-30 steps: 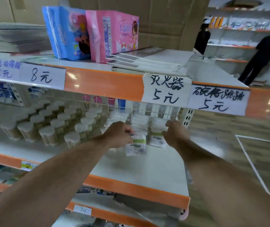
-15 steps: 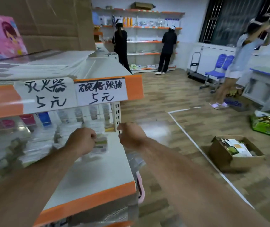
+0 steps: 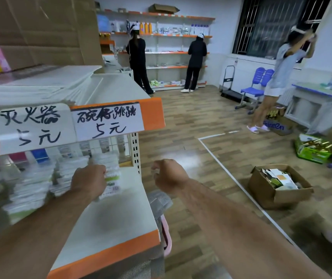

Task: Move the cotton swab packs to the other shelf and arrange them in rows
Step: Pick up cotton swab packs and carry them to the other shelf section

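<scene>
My left hand [image 3: 89, 181] is closed on a clear cotton swab pack [image 3: 111, 181] with a green and white label, just above the white shelf board [image 3: 108, 222] near its right end. More swab packs [image 3: 30, 190] lie stacked in blurred piles to the left and behind it. My right hand [image 3: 169, 175] hovers past the shelf's right edge, over the floor, fingers curled in with nothing visible in them.
An upper shelf [image 3: 151, 115] with orange edge and handwritten price tags overhangs the packs. A pink basket [image 3: 166, 234] sits below the shelf end. A cardboard box [image 3: 277, 186] and a green box [image 3: 312, 150] stand on the floor. Three people stand further off.
The view has swung right, from the shelf to the room. My right hand has come off the packs and out past the shelf end. My left hand still grips the pack.
</scene>
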`<action>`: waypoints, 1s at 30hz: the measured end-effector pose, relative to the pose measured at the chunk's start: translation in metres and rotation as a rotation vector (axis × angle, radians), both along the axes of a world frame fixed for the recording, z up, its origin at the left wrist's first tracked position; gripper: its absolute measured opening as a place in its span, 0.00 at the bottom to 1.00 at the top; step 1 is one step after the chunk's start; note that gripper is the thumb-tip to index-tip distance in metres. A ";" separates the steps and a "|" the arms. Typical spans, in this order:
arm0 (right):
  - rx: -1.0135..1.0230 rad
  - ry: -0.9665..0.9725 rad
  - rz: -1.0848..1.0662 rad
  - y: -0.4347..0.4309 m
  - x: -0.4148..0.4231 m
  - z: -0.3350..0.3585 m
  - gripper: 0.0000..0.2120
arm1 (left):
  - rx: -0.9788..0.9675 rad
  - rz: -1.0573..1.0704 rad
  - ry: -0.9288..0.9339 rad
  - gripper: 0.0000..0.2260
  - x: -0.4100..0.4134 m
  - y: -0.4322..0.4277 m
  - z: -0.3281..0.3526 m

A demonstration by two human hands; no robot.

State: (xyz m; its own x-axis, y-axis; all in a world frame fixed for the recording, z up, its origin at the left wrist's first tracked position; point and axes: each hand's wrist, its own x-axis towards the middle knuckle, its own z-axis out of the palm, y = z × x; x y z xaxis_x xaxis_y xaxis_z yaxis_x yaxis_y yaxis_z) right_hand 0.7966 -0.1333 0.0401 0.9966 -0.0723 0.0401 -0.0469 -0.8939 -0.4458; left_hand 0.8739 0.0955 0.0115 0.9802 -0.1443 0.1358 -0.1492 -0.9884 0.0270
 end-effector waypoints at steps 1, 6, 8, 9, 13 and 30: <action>0.006 -0.001 0.002 0.001 0.000 0.000 0.16 | 0.019 0.004 -0.002 0.07 0.001 0.000 -0.001; -0.009 0.004 0.026 0.011 0.000 -0.001 0.15 | 0.119 -0.002 -0.029 0.09 0.002 0.000 -0.003; -0.018 0.006 0.021 0.014 0.000 -0.002 0.15 | 0.163 -0.007 -0.034 0.10 0.000 -0.001 -0.003; -0.022 0.005 0.020 0.015 0.000 -0.002 0.15 | 0.188 -0.014 -0.043 0.10 0.000 -0.001 -0.004; -0.031 0.043 0.023 0.016 -0.002 -0.001 0.15 | 0.216 -0.040 -0.069 0.13 -0.005 -0.003 -0.002; -0.240 0.053 0.595 0.168 0.007 0.012 0.30 | -0.057 0.156 0.085 0.30 -0.108 0.115 0.033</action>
State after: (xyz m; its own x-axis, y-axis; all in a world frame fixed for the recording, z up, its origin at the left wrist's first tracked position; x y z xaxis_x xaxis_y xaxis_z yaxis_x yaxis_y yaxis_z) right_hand 0.8036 0.0350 0.0525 0.8648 0.4980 -0.0639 0.4710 -0.8488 -0.2403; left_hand 0.7656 0.2108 0.0443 0.9983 0.0160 0.0551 0.0110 -0.9959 0.0896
